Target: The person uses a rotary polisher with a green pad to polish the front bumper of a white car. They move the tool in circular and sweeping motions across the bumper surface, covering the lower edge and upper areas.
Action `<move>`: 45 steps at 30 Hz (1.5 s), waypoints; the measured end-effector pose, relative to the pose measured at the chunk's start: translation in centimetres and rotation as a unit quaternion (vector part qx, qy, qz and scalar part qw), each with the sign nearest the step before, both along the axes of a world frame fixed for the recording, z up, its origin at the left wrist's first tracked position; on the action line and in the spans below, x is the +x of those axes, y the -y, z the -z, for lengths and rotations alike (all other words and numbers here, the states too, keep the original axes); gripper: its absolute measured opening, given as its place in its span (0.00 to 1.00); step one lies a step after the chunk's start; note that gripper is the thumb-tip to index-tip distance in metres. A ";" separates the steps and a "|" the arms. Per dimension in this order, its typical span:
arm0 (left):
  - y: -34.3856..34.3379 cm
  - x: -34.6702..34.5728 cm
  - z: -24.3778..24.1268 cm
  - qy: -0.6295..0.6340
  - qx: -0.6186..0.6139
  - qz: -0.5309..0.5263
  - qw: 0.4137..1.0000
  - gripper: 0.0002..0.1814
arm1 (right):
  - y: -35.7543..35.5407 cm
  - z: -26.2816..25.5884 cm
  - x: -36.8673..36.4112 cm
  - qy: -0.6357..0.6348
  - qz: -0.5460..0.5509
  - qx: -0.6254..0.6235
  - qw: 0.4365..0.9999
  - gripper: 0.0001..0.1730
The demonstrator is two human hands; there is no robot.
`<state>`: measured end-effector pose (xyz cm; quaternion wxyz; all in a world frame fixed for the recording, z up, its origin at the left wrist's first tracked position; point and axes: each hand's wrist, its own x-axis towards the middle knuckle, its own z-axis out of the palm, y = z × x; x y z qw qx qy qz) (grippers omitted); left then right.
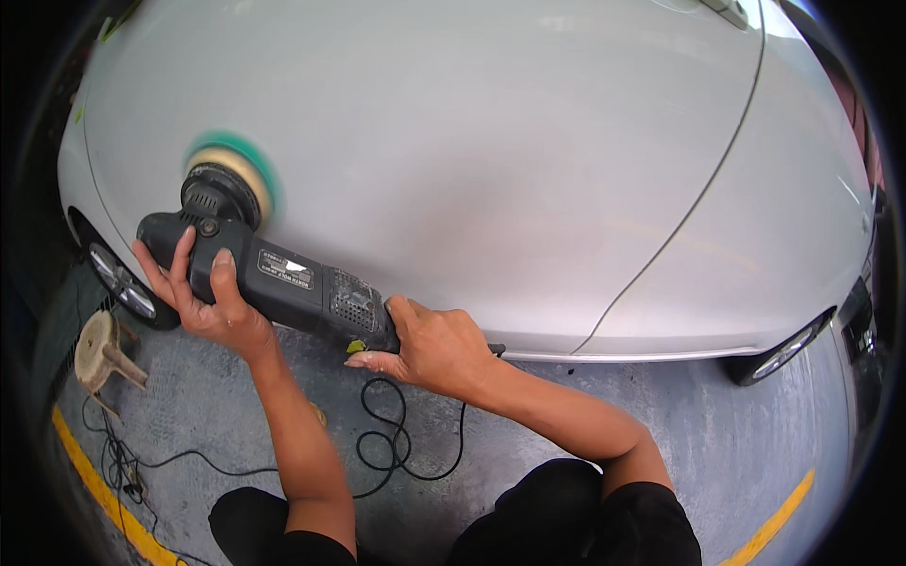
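Observation:
A black corded polisher [287, 272] lies across the left of the view, its head turned toward a silver car door [453, 163]. Its round foam pad [244, 159], green and cream, looks blurred at the rim and appears to be against the door panel. My left hand [219, 304] cups the polisher's head from below, fingers spread along its housing. Around the rear handle, my right hand [442, 347] is closed, with the thumb beneath near a yellow-green patch [357, 346]. The pad's working face is hidden.
A black power cord [403, 431] loops on the grey floor [708, 439] below the polisher. At left stand a small worn stool [102, 350] and a car wheel [124, 279], with tangled cables [124, 460] nearby. Another wheel [782, 354] is at right. Yellow lines [771, 520] mark the floor.

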<state>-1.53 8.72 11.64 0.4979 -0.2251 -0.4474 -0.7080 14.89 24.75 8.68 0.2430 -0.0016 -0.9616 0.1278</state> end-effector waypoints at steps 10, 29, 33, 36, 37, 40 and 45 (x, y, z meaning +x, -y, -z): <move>-13.9 18.1 -2.0 -0.167 -0.198 0.019 0.966 0.19 | -11.6 7.2 19.1 -0.047 0.097 -0.139 0.984 0.51; -17.4 19.1 4.1 -0.198 -0.164 0.004 0.966 0.16 | -13.0 17.7 17.6 -0.239 0.061 -0.138 0.959 0.46; -10.8 12.0 5.3 -0.155 -0.140 -0.043 0.977 0.20 | -9.9 14.5 13.3 -0.112 0.037 -0.150 0.982 0.49; -7.0 7.8 6.4 -0.106 -0.099 -0.060 0.988 0.21 | -8.6 13.0 9.9 -0.016 0.019 -0.159 0.987 0.61; -5.7 6.5 6.4 -0.096 -0.104 -0.071 0.987 0.22 | -7.3 11.8 8.6 0.012 0.026 -0.169 0.985 0.61; -2.0 1.6 6.8 -0.067 -0.070 -0.061 0.993 0.25 | -3.6 9.6 4.3 0.043 0.026 -0.128 0.991 0.50; 4.9 -6.4 7.5 -0.027 -0.043 -0.078 0.996 0.29 | 2.8 6.5 -4.2 0.046 0.009 0.019 0.999 0.44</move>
